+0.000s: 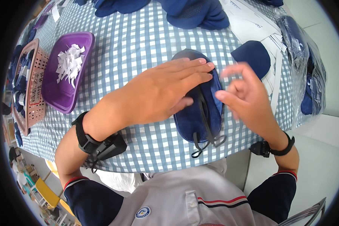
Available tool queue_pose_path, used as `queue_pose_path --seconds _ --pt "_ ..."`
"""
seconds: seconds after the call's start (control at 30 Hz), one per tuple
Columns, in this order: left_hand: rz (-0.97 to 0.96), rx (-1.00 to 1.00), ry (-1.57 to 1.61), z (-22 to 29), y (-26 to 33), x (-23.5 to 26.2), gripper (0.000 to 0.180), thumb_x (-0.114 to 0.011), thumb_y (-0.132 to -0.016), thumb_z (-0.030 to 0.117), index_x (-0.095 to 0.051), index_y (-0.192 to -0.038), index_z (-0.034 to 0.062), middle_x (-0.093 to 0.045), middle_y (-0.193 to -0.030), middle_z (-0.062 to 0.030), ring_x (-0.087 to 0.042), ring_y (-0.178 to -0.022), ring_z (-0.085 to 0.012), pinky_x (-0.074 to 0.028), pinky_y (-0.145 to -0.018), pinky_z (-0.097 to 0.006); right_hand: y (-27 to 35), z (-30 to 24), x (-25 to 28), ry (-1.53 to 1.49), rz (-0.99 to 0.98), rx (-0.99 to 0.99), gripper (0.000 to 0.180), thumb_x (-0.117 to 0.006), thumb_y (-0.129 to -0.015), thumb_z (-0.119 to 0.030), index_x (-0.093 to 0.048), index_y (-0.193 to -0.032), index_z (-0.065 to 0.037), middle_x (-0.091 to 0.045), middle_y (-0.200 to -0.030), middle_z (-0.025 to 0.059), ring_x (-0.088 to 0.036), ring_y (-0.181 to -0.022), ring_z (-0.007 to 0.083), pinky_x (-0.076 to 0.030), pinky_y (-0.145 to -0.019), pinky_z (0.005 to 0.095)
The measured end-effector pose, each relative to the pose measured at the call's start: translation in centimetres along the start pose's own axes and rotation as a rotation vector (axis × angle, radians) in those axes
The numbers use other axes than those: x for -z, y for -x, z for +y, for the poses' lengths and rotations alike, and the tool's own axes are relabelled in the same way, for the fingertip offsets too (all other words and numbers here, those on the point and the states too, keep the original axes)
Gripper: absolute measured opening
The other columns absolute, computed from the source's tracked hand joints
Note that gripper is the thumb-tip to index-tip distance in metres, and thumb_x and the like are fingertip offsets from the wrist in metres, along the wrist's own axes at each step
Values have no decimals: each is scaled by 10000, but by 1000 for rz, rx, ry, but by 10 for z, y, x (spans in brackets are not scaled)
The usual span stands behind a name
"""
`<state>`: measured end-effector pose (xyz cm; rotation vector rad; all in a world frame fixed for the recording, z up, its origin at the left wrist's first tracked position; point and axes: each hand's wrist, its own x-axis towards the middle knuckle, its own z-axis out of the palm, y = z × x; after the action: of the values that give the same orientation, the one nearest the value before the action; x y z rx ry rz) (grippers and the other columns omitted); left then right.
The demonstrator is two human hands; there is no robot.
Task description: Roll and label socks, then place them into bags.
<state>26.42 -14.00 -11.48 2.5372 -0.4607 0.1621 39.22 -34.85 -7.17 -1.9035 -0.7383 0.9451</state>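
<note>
On the checked tablecloth in front of me lies a long, oval navy fabric article [188, 124], with black elastic cords along its middle that end in loops at its near end. I cannot tell its exact kind. My left hand [169, 84] rests flat across its upper half, fingers together and stretched to the right, the thumb a little apart. Just off its right edge hovers my right hand [241, 90], slightly blurred, thumb and forefinger apart with nothing visible between them. A navy rounded fabric piece [252, 58] lies beyond the right hand.
To the left are a purple tray [87, 52] of white paper scraps and a pink perforated basket [37, 96] of navy items. Navy fabric articles [197, 15] lie along the far side. White papers [248, 19] and a clear plastic bag [314, 67] of navy articles sit right.
</note>
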Motion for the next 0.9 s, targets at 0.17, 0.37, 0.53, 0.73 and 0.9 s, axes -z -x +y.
queue_pose_path --seconds 0.17,0.37,0.53,0.73,0.9 --pt "-27 49 -41 11 3 0 875 -806 -754 312 -418 -1489 36 -360 -1608 -129 -302 -1503 -332 -264 -1228 -467 15 3 7 -74 -289 -361 431 -676 -966 -205 -539 -1302 27 -650 -656 52 -541 -474 69 -405 -442 218" --pt "-68 178 -34 32 -8 7 986 -854 -676 169 -365 -1515 -4 -386 -1573 -193 -337 -1478 -371 -293 -1212 -465 15 13 4 -373 -464 -304 502 -650 -995 -294 -496 -1327 50 -667 -673 120 -548 -420 100 -381 -371 233" --pt "-91 208 -66 41 -6 11 1078 -864 -631 61 -291 -1540 -26 -378 -1579 -197 -337 -1476 -390 -303 -1208 -473 25 18 -6 -503 -516 -248 575 -620 -994 -290 -445 -1352 125 -687 -715 159 -566 -424 128 -382 -370 245" --pt "-112 251 -71 43 -7 13 1166 -896 -601 106 -243 -1556 -36 -363 -1585 -208 -336 -1475 -392 -308 -1214 -447 40 5 -2 -162 -593 -197 642 -610 -982 -322 -409 -1381 140 -721 -759 141 -612 -474 150 -435 -409 277" --pt "-79 163 -62 39 -8 9 1136 -892 -632 216 -264 -1532 -78 -371 -1561 -246 -339 -1465 -403 -311 -1209 -435 29 29 -18 -592 -604 -257 568 -650 -984 -312 -460 -1348 80 -663 -686 127 -508 -404 97 -344 -374 240"
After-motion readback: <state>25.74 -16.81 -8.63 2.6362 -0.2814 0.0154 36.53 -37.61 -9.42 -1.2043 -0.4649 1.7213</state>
